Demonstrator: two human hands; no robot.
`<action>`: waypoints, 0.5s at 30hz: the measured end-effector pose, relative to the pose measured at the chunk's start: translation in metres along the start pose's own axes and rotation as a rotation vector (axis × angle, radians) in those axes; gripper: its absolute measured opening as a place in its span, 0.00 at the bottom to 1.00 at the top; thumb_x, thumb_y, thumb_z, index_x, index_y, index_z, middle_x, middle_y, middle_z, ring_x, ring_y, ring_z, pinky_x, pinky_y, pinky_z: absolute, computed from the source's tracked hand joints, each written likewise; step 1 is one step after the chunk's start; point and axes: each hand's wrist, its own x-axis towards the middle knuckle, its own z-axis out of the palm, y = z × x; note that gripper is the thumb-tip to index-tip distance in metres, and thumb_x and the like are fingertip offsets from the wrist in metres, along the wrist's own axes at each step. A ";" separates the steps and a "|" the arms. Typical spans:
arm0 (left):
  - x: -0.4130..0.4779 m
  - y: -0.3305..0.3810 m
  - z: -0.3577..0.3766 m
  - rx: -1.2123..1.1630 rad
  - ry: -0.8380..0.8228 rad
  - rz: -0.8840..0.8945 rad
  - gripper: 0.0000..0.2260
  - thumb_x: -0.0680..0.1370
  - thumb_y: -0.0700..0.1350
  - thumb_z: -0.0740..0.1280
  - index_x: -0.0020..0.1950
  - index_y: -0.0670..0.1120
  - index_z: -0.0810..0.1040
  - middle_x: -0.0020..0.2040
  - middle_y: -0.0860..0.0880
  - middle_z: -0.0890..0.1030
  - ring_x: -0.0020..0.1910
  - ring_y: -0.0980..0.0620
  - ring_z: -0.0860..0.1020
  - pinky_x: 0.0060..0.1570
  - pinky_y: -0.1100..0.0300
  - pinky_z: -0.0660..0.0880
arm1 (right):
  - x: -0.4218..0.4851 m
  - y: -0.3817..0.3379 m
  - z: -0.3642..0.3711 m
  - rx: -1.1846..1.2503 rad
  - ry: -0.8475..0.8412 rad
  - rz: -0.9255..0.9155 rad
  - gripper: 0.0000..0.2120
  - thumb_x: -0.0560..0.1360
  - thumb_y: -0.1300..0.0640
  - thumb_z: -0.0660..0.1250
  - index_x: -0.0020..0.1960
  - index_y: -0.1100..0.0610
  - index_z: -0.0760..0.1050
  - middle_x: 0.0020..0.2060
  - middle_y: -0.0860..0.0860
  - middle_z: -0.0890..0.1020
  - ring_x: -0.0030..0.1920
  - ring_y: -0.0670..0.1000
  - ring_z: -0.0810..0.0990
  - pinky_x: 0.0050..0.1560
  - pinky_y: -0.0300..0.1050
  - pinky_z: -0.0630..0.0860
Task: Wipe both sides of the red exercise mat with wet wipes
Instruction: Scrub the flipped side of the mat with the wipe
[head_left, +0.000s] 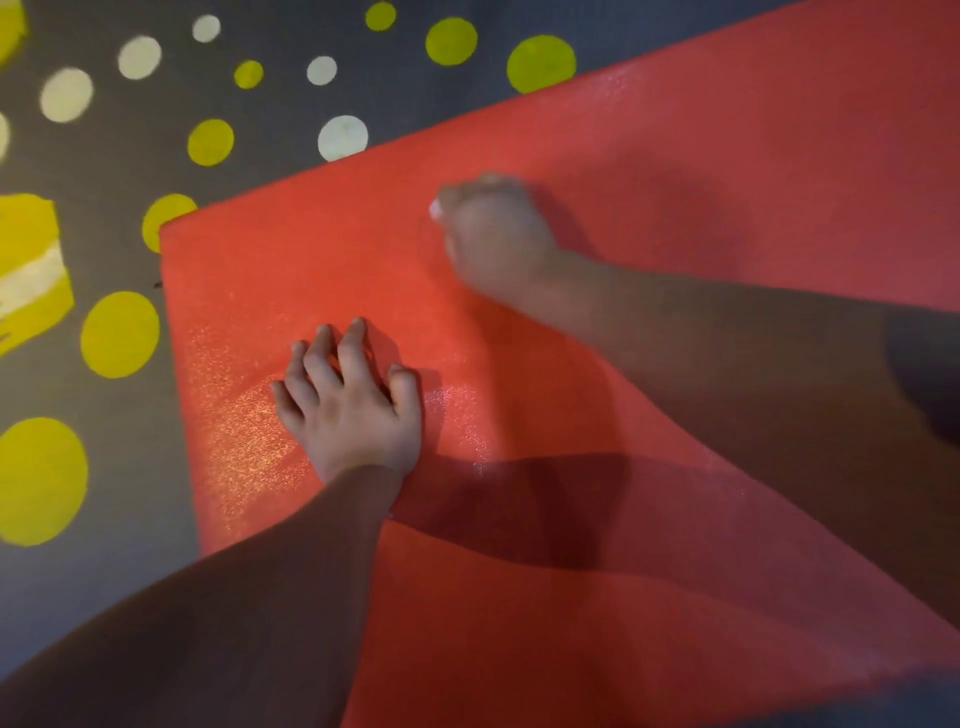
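Lying slantwise on dotted floor (135, 519), mat (675, 182) with length running up-right; left hand (353, 410) pressing it, fingers spread; blurred right hand (493, 228) curled round wipe (434, 209).

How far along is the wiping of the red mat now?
Done, apparently: the red foam exercise mat shines wet around the left hand, which presses on it. In hand: the blurred right hand grips a small white wet wipe against the mat. Left: the duller area toward the right, and the underside, hidden here.
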 end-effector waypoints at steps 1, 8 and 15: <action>0.000 0.000 0.000 0.003 0.000 0.001 0.28 0.76 0.57 0.59 0.76 0.53 0.69 0.76 0.46 0.69 0.78 0.40 0.62 0.76 0.36 0.56 | -0.012 -0.015 0.003 0.023 -0.074 -0.154 0.11 0.75 0.61 0.61 0.55 0.58 0.78 0.48 0.58 0.83 0.51 0.60 0.81 0.54 0.52 0.73; -0.001 0.000 0.000 -0.005 0.004 0.001 0.27 0.77 0.57 0.59 0.76 0.53 0.69 0.76 0.46 0.69 0.78 0.40 0.62 0.75 0.35 0.56 | -0.008 0.060 -0.022 -0.201 0.035 0.144 0.11 0.77 0.58 0.59 0.56 0.58 0.76 0.49 0.61 0.83 0.52 0.63 0.80 0.52 0.54 0.72; 0.000 0.000 -0.001 -0.014 -0.013 -0.003 0.28 0.76 0.58 0.58 0.76 0.53 0.69 0.76 0.45 0.69 0.78 0.39 0.61 0.75 0.35 0.55 | -0.039 0.015 -0.006 -0.045 -0.094 -0.100 0.12 0.74 0.60 0.60 0.55 0.62 0.76 0.43 0.61 0.82 0.46 0.63 0.80 0.44 0.52 0.75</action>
